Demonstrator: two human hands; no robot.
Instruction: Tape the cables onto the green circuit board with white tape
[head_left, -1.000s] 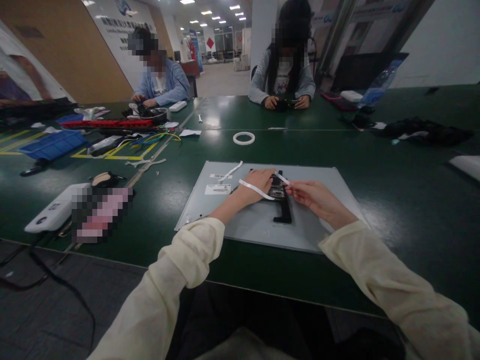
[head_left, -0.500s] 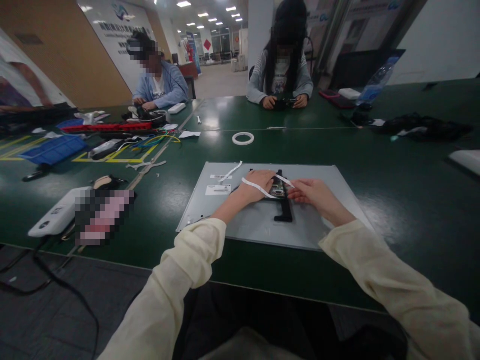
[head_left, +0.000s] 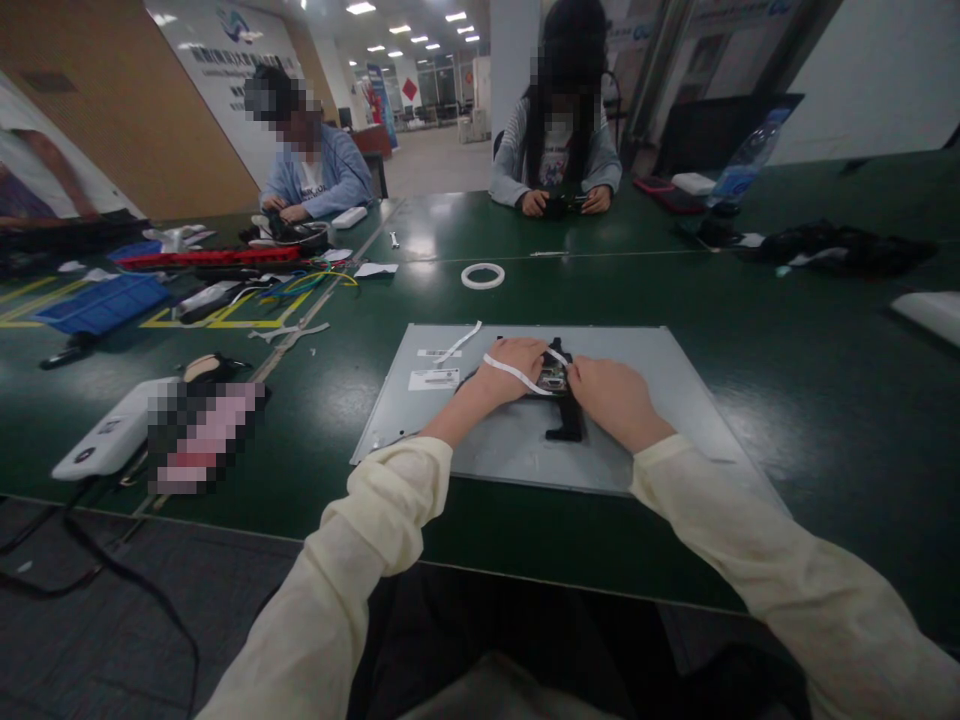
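"On the panel (head_left: 517, 440), what was the pos. of the board (head_left: 553, 378)?"

"Approx. ctr., in or against a black bracket (head_left: 568, 425), between both hands. White strip (head_left: 517, 375) ran over the back of the left hand (head_left: 521, 356) toward the board's near edge."

"Hand status?"

"Left hand lay over the board, fingers together; underside hidden, so couldn't tell if it gripped. Right hand (head_left: 615, 398) was narrow, curled at the board's right side, beside a white tape end (head_left: 558, 355); fingertips hidden, hold not confirmed."

"Handling est.?"

"Strip was prob. light, limp, maybe sticky; best held at its tip, thumb vs. index. Board was prob. light, stiff, fragile; bracket arms were the safer hold pt. Panel looked stiff, smooth, likely heaviest; best held at opp. edges."

"Qty.?"

"Panel, board, bracket: 1 ea. Labels (head_left: 433, 379): 2. Loose piece (head_left: 457, 343) on panel, far left: 1. Tape lengths by the hands: 2 visible; couldn't tell if they were joined. Roll (head_left: 483, 287): 1, on the table (head_left: 330, 410), apart from the hands."
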